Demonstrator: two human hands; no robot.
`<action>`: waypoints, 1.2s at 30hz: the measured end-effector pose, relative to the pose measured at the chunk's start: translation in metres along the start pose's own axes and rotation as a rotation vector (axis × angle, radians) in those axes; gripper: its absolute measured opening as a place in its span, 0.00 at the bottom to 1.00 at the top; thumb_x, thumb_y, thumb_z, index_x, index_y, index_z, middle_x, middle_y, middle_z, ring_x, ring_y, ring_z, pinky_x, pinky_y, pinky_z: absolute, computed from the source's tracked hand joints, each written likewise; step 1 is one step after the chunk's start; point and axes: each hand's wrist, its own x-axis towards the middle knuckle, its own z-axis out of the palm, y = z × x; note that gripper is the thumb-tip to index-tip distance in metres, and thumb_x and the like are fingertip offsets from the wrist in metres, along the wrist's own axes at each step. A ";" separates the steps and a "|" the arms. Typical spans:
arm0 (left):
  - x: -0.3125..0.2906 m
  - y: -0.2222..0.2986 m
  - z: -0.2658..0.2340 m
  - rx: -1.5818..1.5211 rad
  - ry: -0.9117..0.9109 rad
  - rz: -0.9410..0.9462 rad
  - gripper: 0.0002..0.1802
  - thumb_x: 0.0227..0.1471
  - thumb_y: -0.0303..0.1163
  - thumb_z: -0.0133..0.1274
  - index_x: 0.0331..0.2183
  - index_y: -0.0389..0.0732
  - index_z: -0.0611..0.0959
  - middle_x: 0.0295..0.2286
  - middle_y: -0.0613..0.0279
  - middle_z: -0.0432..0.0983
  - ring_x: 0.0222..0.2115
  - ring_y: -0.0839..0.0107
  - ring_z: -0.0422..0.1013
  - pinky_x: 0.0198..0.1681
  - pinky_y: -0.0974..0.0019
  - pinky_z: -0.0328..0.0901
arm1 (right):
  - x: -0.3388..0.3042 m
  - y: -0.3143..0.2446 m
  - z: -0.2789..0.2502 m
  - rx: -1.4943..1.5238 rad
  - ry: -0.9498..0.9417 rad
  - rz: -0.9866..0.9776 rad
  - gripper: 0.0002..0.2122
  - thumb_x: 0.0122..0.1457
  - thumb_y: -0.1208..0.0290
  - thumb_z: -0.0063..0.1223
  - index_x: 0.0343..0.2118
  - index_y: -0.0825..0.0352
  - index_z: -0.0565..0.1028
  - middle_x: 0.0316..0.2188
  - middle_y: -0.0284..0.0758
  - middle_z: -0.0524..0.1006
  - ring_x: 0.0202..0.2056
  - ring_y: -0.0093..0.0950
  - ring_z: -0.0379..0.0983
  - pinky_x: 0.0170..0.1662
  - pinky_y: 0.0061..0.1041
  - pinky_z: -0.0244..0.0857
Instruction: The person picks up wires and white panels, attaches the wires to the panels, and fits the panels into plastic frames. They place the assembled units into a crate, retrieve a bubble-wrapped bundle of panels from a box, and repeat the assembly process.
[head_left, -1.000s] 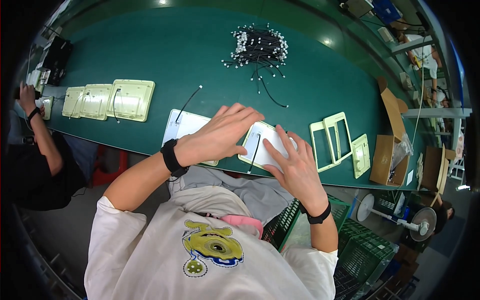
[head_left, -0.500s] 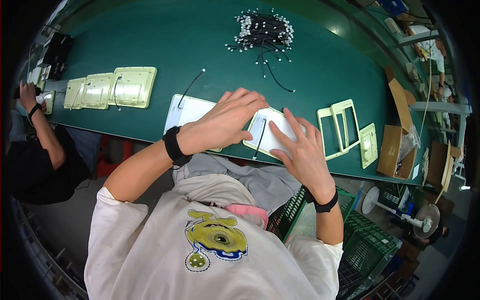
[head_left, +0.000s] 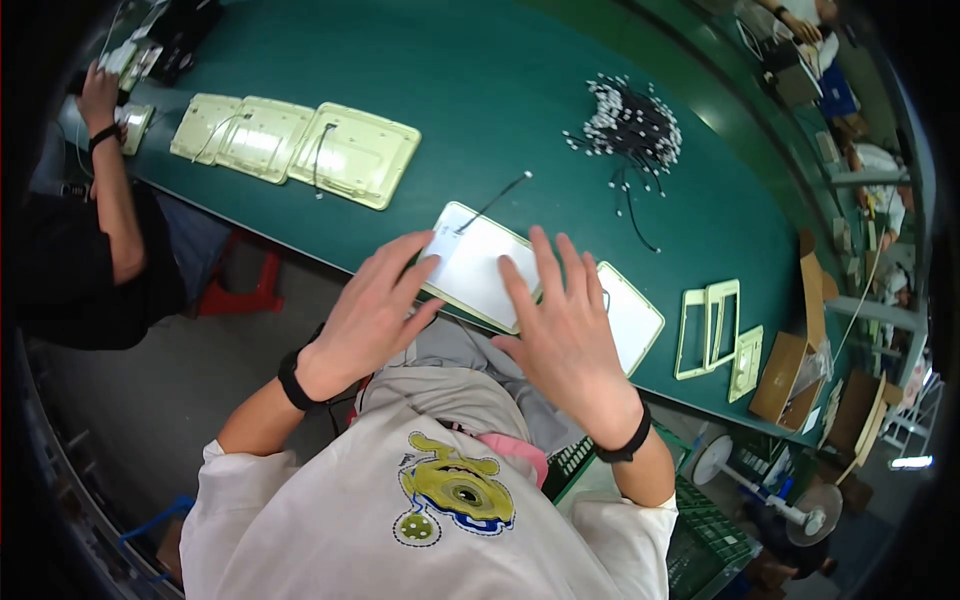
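Left hand (head_left: 370,305): fingers spread, pinching nothing; tips at the left end of the near panel (head_left: 480,270), can't confirm contact from here
Right hand (head_left: 572,335): spread too, palm down over the panel's right part, no grip seen
Near panel: on the desk (head_left: 500,90), between the hands and just beyond them; white face, pale-green rim
Black cable (head_left: 493,204): one end at the panel's left part, beyond the left fingertips; other end pokes past the far edge, joined to nothing
Second panel (head_left: 632,320): just right of the right hand, partly hidden by it; white face in place, cable fit can't be told
Done, my read: white faces on two panels, cable on the near one
Open, my read: free cable end; two bare frames (head_left: 711,330) well right of the right hand, unfilled
Cable pile (head_left: 635,130): beyond the right hand and to its right; plenty unused, by the look of it
Pale-green housings (head_left: 365,155): three in a row beyond the left hand, leftward, at least two cables showing; finished or not, can't tell
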 end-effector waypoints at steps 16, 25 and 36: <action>-0.021 -0.018 0.020 0.035 0.052 0.124 0.21 0.54 0.21 0.63 0.50 0.30 0.82 0.61 0.40 0.71 0.58 0.45 0.72 0.59 0.48 0.70 | 0.010 0.004 0.015 0.177 -0.130 0.082 0.37 0.53 0.71 0.75 0.66 0.67 0.68 0.69 0.53 0.62 0.70 0.59 0.60 0.63 0.47 0.72; -0.018 -0.013 0.023 -0.024 0.138 0.110 0.23 0.50 0.18 0.62 0.50 0.32 0.83 0.60 0.44 0.74 0.57 0.48 0.73 0.57 0.50 0.71 | 0.019 0.002 0.021 0.168 -0.017 0.067 0.35 0.52 0.72 0.76 0.63 0.65 0.71 0.64 0.49 0.66 0.67 0.56 0.63 0.64 0.50 0.67; -0.010 -0.015 0.014 0.117 -0.034 0.148 0.26 0.51 0.21 0.65 0.53 0.35 0.83 0.62 0.51 0.73 0.59 0.50 0.72 0.59 0.48 0.69 | 0.031 0.004 0.013 0.093 -0.047 -0.001 0.30 0.52 0.69 0.75 0.59 0.61 0.76 0.63 0.46 0.68 0.62 0.50 0.67 0.64 0.48 0.67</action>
